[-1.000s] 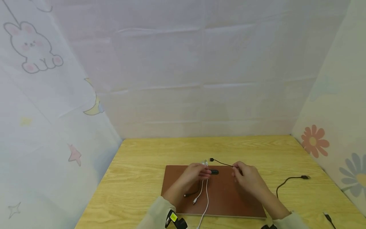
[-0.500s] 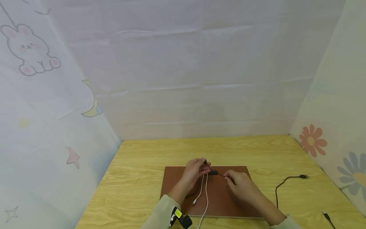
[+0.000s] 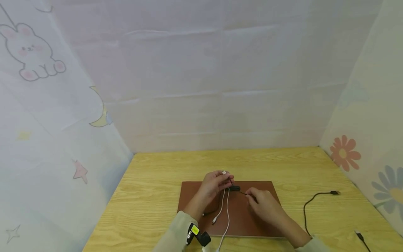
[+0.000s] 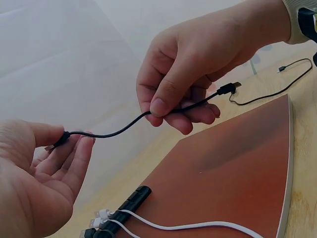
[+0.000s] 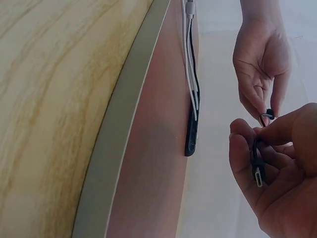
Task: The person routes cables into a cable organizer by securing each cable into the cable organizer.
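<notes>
- Left hand (image 3: 213, 185): thumb and fingers pinch the black connector (image 4: 61, 139) at one end of a thin cable (image 4: 106, 136); palm turned partly upward.
- Right hand (image 3: 266, 203): thumb and index finger pinch the same cable nearer its other end; the small black plug (image 4: 227, 88) projects past the fingers, metal tip exposed.
- Cable position: held in the air between both hands, bending gently; in the left wrist view it is apart from the board and the strip.
- Below: black holder strip (image 4: 137, 197) near the far edge of a brown board (image 4: 237, 163). Two white cables (image 4: 188, 227) and a short dark cable (image 3: 211, 212) run from it toward the person, white connectors grouped at the strip.
- Board rests on a wood-grain table (image 3: 151, 196).
- Right side of table: a curved black cable (image 3: 304, 210), well apart from the board; nearer the person, another dark cable (image 3: 361, 238), partly out of view.
- Left sleeve (image 3: 174, 231): pale; black device with yellow label (image 3: 195, 229) at the wrist.
- Behind table: pale hanging cloth (image 3: 176, 80).
</notes>
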The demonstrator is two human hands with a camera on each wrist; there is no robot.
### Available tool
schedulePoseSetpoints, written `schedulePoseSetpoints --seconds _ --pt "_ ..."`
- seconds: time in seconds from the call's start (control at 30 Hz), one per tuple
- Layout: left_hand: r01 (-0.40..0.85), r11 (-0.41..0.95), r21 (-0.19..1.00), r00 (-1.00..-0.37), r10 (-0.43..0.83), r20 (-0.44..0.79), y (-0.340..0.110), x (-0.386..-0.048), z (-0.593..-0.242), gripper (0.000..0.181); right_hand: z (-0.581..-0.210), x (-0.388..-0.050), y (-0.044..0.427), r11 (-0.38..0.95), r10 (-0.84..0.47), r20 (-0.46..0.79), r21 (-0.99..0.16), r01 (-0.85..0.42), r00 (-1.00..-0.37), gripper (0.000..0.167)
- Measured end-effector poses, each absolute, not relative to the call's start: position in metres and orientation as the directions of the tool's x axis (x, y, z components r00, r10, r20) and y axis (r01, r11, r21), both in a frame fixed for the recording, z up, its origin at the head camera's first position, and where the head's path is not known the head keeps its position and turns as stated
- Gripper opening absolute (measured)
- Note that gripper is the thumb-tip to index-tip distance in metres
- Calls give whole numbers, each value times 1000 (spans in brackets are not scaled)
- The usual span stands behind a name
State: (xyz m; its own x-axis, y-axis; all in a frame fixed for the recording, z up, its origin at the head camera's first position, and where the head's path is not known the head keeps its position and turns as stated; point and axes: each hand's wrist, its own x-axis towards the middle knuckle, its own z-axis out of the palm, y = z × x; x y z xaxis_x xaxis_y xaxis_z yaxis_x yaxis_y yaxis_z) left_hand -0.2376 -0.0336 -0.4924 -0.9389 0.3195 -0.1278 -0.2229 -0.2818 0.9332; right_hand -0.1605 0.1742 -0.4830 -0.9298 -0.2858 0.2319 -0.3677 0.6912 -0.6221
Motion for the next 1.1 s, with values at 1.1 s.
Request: schedulePoseSetpoints --seconds 1.1 --pt "190 616 765 -925 374 -71 2 -282 -476 13 -504 -159 169 720 -579 305 -246 -649 -757 23"
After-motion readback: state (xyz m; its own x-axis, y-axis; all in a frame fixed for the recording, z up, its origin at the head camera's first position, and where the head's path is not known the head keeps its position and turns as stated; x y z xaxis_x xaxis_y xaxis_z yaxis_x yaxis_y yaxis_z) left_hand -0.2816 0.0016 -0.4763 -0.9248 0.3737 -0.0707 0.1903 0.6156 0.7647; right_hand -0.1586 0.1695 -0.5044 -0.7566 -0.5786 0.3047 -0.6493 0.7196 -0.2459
